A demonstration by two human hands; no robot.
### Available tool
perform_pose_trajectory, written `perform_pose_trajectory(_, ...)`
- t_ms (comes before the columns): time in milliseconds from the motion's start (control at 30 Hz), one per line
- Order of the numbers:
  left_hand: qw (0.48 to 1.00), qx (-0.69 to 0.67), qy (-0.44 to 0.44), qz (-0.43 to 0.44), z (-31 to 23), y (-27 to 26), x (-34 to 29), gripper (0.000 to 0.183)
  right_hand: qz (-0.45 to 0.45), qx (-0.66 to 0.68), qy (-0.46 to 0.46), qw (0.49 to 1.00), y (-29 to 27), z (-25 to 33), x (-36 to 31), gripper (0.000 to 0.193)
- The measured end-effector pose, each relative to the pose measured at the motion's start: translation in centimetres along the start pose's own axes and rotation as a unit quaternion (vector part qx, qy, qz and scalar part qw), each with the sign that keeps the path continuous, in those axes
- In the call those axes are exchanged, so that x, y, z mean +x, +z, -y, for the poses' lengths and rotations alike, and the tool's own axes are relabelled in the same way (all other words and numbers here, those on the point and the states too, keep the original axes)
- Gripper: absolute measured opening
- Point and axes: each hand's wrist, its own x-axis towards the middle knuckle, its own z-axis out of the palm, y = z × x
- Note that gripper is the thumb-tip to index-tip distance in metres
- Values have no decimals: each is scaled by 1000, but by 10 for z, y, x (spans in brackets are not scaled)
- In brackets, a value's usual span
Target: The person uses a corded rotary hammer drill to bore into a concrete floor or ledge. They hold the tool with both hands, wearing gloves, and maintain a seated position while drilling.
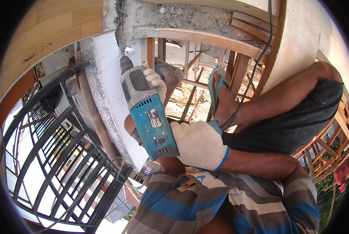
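Observation:
A teal and grey rotary hammer drill [151, 113] lies across the middle of the view, its black chuck [125, 64] pointing away from me. Its bit reaches a rough groove [120, 29] cut in the concrete and plaster. My right hand [201, 145], in a cream knit glove with a blue cuff, is closed round the drill's rear handle. Gloved fingers of my left hand [155, 81] wrap the drill's front from its right side; the rest of that hand is hidden behind the tool. A black power cord [256, 64] runs from the handle to the top edge.
On the left is a black metal railing [61, 156], beside a white wall edge [114, 97]. My feet, in green flip-flops [215, 87], rest by wooden beams [205, 41]. Through gaps below shows a littered ground [178, 102]. Wood panels [61, 23] stand at the upper left.

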Motion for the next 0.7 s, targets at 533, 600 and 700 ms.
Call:
perform_pose_trajectory(533,996,35,-28,-71,23,4,2,44,10,66,27,997,-40,-43,-24,46)
perform_pose_trajectory(600,992,49,6,-115,36,10,0,43,35,85,44,995,-45,-48,-24,48)
perform_pose_trajectory(700,989,85,-17,-123,31,13,2,39,48,113,47,991,-52,-49,-25,48)
